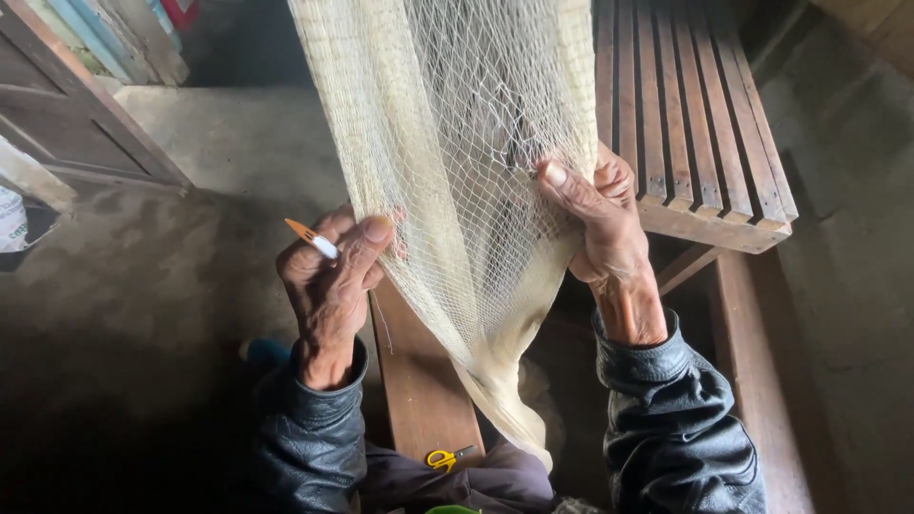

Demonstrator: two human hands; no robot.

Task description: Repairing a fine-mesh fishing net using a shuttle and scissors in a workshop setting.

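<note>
A pale cream fishing net hangs down from above and trails into my lap. My left hand pinches the net's left edge between thumb and fingers and also holds a small netting needle with an orange tip and white body, pointing up left. My right hand grips the net's right edge, thumb pressed on the mesh. Both arms wear dark leather sleeves.
A slatted wooden bench stands at the upper right, right behind my right hand. A wooden plank runs under the net. Small yellow-handled scissors lie on my lap. A wooden door frame is at left on the concrete floor.
</note>
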